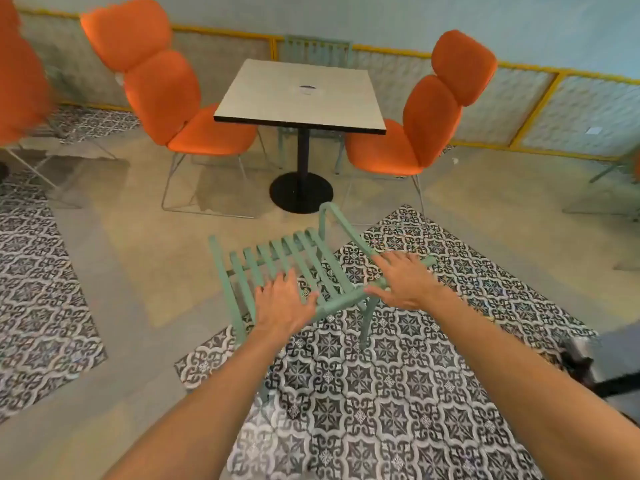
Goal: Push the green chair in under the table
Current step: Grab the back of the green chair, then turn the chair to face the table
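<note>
The green chair (294, 258), pale metal with a slatted seat, stands on the floor just short of the table, turned slightly left. The square table (273, 98) has a light top and a black pedestal base (301, 192) beyond the chair's front. My left hand (284, 303) lies on the left part of the chair's back rail, fingers spread over the slats. My right hand (405, 282) rests on the rail's right end by the armrest, thumb against the rail and fingers extended. Neither hand is curled around the rail.
Orange padded chairs stand at the table's left (166, 98) and right (429, 119) sides. A second green chair (317, 50) sits at the far side against the wall. Another orange chair (17, 81) is at the far left. A dark object (581, 368) lies on the floor at right.
</note>
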The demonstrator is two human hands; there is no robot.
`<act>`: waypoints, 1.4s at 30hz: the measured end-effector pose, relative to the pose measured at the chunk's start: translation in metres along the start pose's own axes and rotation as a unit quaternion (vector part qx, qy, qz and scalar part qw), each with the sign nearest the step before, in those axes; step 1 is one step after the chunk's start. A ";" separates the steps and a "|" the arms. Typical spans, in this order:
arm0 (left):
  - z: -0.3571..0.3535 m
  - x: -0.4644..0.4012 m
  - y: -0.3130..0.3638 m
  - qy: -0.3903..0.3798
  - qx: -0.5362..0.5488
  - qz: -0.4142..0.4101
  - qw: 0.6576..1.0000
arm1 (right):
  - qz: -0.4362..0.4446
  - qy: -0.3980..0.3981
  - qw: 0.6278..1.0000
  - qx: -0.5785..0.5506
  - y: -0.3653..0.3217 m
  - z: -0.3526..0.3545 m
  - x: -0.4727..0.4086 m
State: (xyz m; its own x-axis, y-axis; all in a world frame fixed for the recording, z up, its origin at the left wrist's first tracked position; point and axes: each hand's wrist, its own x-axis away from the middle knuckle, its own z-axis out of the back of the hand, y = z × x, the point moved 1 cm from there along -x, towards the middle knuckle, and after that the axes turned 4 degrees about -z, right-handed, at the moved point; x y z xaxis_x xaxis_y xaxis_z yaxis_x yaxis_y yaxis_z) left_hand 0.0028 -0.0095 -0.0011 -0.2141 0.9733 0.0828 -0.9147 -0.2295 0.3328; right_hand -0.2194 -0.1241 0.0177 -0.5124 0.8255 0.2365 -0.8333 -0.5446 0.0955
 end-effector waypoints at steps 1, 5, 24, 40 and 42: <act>-0.010 0.002 0.001 -0.018 -0.010 0.014 1.000 | 0.005 -0.019 1.000 0.017 0.003 -0.006 -0.003; -0.058 0.009 -0.003 -0.038 -0.031 0.046 0.998 | 0.032 -0.047 0.997 0.049 0.017 -0.038 -0.019; -0.088 0.015 -0.030 0.002 -0.107 0.038 0.994 | 0.099 0.016 0.995 -0.020 0.054 -0.094 -0.063; -0.051 0.031 -0.141 0.009 -0.135 -0.025 0.990 | -0.065 0.052 0.996 -0.027 -0.078 -0.101 -0.017; -0.043 0.029 -0.161 0.015 -0.143 -0.043 0.989 | -0.083 0.061 0.994 -0.034 -0.101 -0.100 -0.013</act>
State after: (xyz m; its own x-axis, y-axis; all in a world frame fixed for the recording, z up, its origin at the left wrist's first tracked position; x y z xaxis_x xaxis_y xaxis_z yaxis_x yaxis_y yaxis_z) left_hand 0.1290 0.0560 -0.0923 -0.1372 0.9899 0.0368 -0.9886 -0.1392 0.0582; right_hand -0.1492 -0.0648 -0.0913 -0.3837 0.9176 0.1034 -0.9188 -0.3907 0.0571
